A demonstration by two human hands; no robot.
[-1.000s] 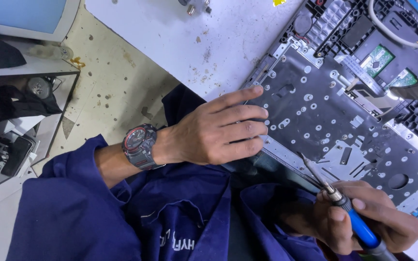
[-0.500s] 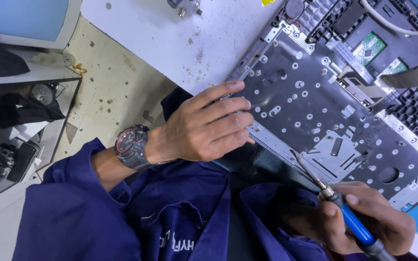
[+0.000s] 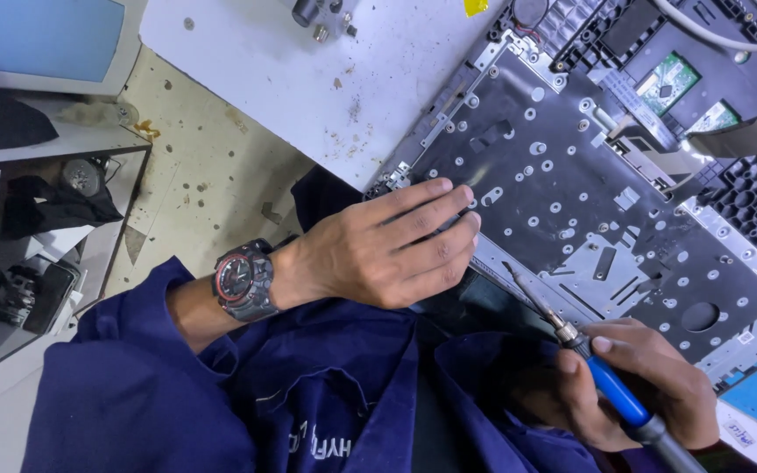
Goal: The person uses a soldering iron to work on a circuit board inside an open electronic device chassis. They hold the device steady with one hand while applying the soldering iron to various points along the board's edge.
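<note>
Resting flat, fingers spread, the left hand [image 3: 387,250] pins the dark metal keyboard plate [image 3: 589,193] on the tabletop [image 3: 308,79]; the right hand [image 3: 633,394], closed on a blue-handled screwdriver [image 3: 589,363], points its shaft up-left at the plate's near edge.

I'm seeing bare desk [image 3: 291,79] lying open beyond the metal plate [image 3: 589,219]'s left edge; cables [image 3: 711,35] are crowding its far corner.

- Bright, even overhead light filled the scene.
- Glare sat on the dark perforated metal laptop plate [image 3: 589,175] near its upper right.
- The left hand [image 3: 387,250] cast soft shadows.
- Focus stayed sharp; the shelf [image 3: 37,254] lay dim.
</note>
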